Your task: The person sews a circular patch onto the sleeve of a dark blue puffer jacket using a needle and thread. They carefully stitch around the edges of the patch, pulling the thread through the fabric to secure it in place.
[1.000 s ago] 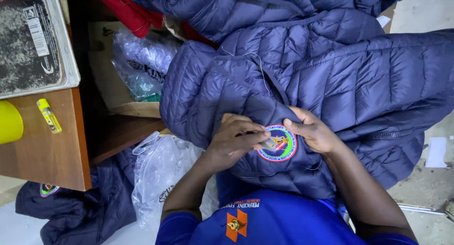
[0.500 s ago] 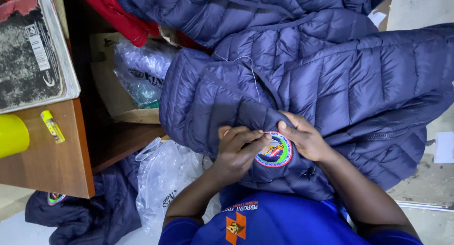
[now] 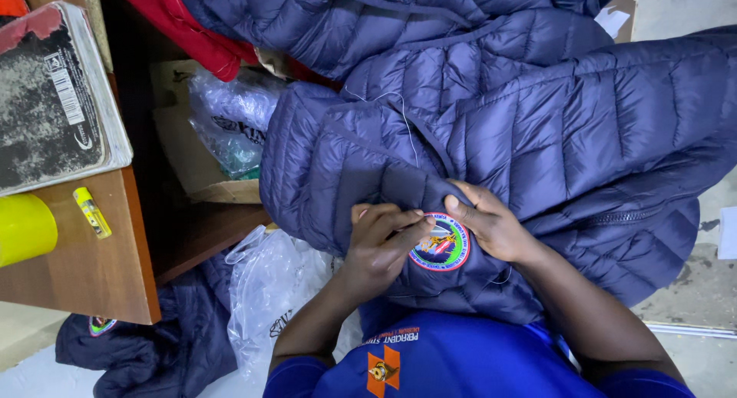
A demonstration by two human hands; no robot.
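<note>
Pinching at the rim of a round embroidered patch (image 3: 440, 244), the left hand (image 3: 384, 241) has its fingers curled tight together, fingertips pressed to the patch's red border. The right hand (image 3: 491, 225) lies on the other side of the patch, fingers pressed flat against the fabric with the thumb touching the patch's edge, holding the cloth taut. The patch is a bright, multicoloured disc, and it sits on a navy quilted jacket (image 3: 537, 137) bunched over the person's lap, just above a blue shirt (image 3: 461, 367). The jacket's shell is smooth and faintly glossy, stitched into puffy horizontal channels. A thin pale thread (image 3: 407, 125) trails up across the quilting from near the hands.

Left of the lap, a crumpled clear plastic bag (image 3: 269, 290) lies on the floor beside another dark jacket (image 3: 146, 352) with a small patch. Beyond these, a wooden table (image 3: 84, 267) carries a yellow cylinder (image 3: 23, 229), a small yellow tube (image 3: 92, 212) and a worn, speckled book (image 3: 54, 99). Farther back, a cardboard box (image 3: 192, 168) holds more wrinkled plastic, with a red garment (image 3: 184, 22) and further navy quilted jackets (image 3: 368, 22) heaped above.
</note>
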